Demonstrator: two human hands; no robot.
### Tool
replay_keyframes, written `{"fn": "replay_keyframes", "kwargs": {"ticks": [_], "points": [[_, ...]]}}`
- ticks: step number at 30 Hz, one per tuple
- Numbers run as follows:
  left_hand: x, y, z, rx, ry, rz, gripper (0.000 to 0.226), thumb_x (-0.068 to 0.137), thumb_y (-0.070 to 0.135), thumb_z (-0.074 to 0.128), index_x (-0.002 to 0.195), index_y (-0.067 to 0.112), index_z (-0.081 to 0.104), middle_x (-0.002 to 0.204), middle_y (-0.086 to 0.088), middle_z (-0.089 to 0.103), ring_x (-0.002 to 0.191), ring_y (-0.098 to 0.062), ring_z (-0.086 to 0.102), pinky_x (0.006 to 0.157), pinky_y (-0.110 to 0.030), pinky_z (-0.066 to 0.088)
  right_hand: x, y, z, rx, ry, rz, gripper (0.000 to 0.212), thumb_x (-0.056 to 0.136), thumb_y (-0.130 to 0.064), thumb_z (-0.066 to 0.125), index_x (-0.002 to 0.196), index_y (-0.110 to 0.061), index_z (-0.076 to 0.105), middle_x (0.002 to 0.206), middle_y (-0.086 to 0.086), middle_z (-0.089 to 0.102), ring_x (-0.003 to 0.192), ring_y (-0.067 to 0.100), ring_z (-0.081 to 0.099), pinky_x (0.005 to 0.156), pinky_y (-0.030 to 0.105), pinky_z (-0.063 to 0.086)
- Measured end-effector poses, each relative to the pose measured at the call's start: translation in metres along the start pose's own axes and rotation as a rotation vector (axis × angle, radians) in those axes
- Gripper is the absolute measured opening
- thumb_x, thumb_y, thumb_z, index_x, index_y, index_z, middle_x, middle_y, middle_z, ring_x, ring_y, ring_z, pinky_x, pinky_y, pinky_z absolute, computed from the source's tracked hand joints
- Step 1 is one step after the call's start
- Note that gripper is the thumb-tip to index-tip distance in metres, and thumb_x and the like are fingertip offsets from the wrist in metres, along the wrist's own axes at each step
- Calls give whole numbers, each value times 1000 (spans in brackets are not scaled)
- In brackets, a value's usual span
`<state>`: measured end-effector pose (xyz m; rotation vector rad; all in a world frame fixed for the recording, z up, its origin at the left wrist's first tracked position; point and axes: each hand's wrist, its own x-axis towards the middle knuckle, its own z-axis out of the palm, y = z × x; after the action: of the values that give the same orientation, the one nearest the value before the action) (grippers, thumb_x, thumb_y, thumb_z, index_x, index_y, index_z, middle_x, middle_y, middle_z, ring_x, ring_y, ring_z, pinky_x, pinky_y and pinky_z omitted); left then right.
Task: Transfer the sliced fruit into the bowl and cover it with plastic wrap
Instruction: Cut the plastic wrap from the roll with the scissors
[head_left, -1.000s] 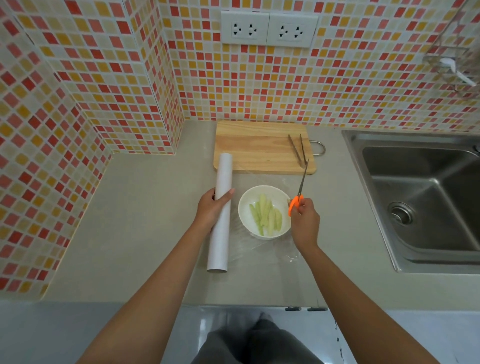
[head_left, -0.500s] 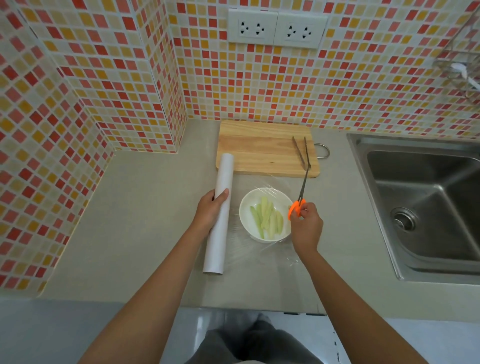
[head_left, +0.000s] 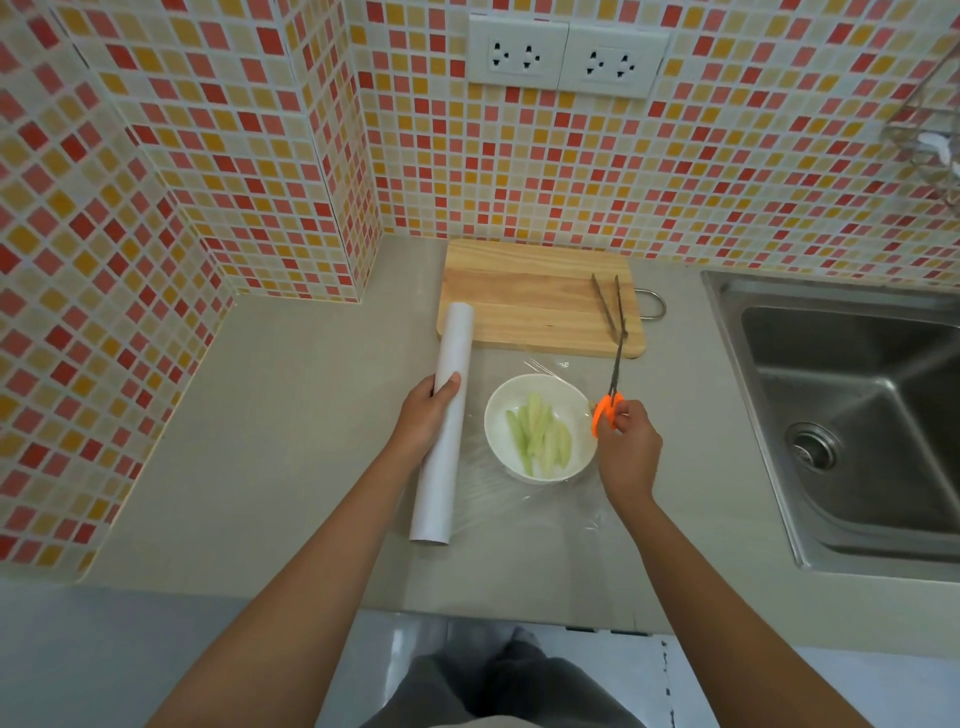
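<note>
Sliced fruit (head_left: 540, 441) sits in white bowl (head_left: 498, 415) on counter (head_left: 291, 415), plastic wrap (head_left: 545, 499) stretched over it. L hand (head_left: 426, 415) grips wrap roll (head_left: 447, 415) just left of bowl. R hand (head_left: 628, 452) pinches orange-handled scissors (head_left: 610, 400), blades near cutting board (head_left: 524, 301) w/ tongs (head_left: 610, 309).

orange-handled scissors (head_left: 612, 387), white bowl (head_left: 498, 415), pale green fruit slices (head_left: 540, 439), red-yellow mosaic wall (head_left: 675, 171).

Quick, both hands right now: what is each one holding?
Left hand: grips the plastic wrap roll.
Right hand: fingers in the orange handles of the scissors.
</note>
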<state>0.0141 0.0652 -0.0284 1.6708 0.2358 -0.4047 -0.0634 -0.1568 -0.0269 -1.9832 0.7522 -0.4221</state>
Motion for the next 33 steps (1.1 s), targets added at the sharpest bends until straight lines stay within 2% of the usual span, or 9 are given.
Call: {"fn": "replay_keyframes", "kwargs": {"ticks": [6,9,10,12,14,19,23,27,33], "points": [[2,1,0,10,-4,20,33,97,40,49,111,11,59,98,-5,63,89,-22,59,83,-37,48,-16,-13,-27,-230,185,-100,30,96,-41,43,91,-16,58,85,0,57,74,18,55,65,29,39],[3,3,0,9,-12,4,39,97,41,50,117,9,58,106,-12,65,94,-27,61,90,-44,50,-46,-19,-35,-29,-12,-46,34,97,-41,45,81,-13,55,73,2,65,68,15,60,63,31,45],[3,3,0,1,-12,0,40,97,41,50,117,7,59,105,-13,64,94,-28,61,91,-46,50,-59,-20,-36,50,-108,-1,34,97,-38,48,80,-9,56,67,3,65,63,14,58,62,27,44],[4,4,1,-18,-13,0,38,97,39,51,114,6,59,99,-11,62,89,-26,59,86,-44,50,-83,-22,-33,141,-270,84,31,97,-28,52,81,-1,58,63,8,63,58,15,53,60,27,43],[3,5,2,-28,-21,7,35,97,39,51,109,7,59,95,-10,61,84,-24,57,80,-39,48,-103,-24,-26,194,-373,158,25,96,-21,54,80,-1,58,63,9,62,53,9,52,56,23,43],[1,7,3,-14,-32,10,39,96,41,52,111,5,60,95,-10,61,84,-26,58,81,-41,49,-122,-36,-3,273,-483,276,19,96,-19,53,84,-6,58,67,10,62,54,8,52,48,12,39],[1,13,1,24,-46,30,37,96,41,51,105,6,58,93,-9,60,83,-25,57,75,-35,45,-125,-40,7,266,-514,308,22,95,-29,55,88,-8,59,66,7,62,43,-2,49,44,9,36],[-1,18,1,54,-43,53,32,97,40,50,98,9,55,82,-3,56,78,-22,53,69,-32,43,-127,-43,11,266,-549,332,26,93,-35,56,78,-14,59,56,0,63,41,4,46,40,9,35],[-2,24,1,54,-23,73,32,97,39,51,99,8,55,92,-12,59,73,-20,58,69,-33,46,-142,-41,2,233,-656,353,33,93,-44,53,74,-18,57,53,-2,66,44,9,46,40,11,34]]}}
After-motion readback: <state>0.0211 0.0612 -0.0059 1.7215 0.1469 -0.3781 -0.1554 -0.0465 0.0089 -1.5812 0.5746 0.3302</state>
